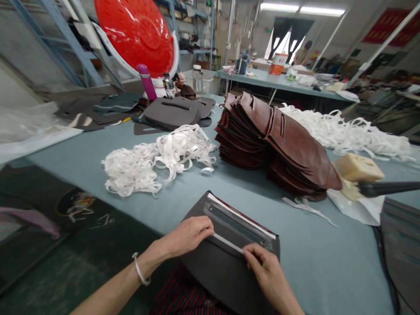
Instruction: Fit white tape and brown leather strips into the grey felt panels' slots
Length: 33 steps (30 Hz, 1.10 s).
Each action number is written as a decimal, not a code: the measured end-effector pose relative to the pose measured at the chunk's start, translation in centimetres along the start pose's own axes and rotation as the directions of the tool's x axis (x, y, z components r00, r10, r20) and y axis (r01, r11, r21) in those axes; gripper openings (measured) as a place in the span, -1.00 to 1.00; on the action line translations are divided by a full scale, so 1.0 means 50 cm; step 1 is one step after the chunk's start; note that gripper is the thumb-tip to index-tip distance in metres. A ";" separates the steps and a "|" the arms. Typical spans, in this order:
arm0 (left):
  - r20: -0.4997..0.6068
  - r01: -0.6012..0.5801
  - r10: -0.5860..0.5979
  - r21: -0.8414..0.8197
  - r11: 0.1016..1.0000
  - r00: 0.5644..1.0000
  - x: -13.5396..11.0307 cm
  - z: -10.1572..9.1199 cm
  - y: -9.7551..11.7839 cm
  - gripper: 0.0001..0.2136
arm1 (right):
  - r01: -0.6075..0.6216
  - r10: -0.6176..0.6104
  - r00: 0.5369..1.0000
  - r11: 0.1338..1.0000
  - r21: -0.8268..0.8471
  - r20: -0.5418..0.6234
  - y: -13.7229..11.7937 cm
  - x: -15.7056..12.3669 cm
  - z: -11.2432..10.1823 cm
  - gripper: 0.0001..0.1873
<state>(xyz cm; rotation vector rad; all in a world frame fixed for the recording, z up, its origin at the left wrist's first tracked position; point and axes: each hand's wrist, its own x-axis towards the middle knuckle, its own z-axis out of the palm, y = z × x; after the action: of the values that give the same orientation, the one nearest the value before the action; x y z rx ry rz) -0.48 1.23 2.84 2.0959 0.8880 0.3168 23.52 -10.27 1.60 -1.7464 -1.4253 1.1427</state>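
The left hand point(187, 237) and right hand point(267, 273) are held apart, fingers placed on a white strip point(228, 243) laid along the slot of a dark leather panel point(216, 280), which overhangs the near edge of the worktop point(311, 262); whether the strip is pinched cannot be told. White strip offcuts point(157, 159) are heaped mid-worktop, brown leather panels point(278, 140) are stacked to their right, and dark grey panels point(172, 113) are placed toward the far edge.

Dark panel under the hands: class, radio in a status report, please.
Left hand, right hand at the ends of white strip. Strip lies along dark panel. Loose white strips beyond, apart.
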 end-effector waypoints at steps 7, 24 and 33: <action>-0.102 0.183 -0.181 0.007 0.983 0.978 0.020 -0.006 -0.019 -0.81 | -0.178 0.122 0.944 0.971 -0.159 -0.308 0.067 -0.021 -0.019 -0.56; -0.289 0.453 -0.428 0.020 0.891 0.856 0.078 0.011 -0.052 -0.87 | -0.249 0.185 0.893 0.962 -0.108 -0.410 0.070 -0.019 -0.022 -0.54; -0.329 0.486 -0.431 0.105 0.868 0.840 0.082 0.019 -0.050 -0.89 | -0.277 0.220 0.891 0.957 -0.090 -0.397 0.078 -0.014 -0.023 -0.58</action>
<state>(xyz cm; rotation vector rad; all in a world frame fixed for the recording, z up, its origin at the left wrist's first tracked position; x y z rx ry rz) 1.75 4.51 0.00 1.9430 1.6232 0.3029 26.27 -11.81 -1.09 -2.1646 -1.0885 0.7702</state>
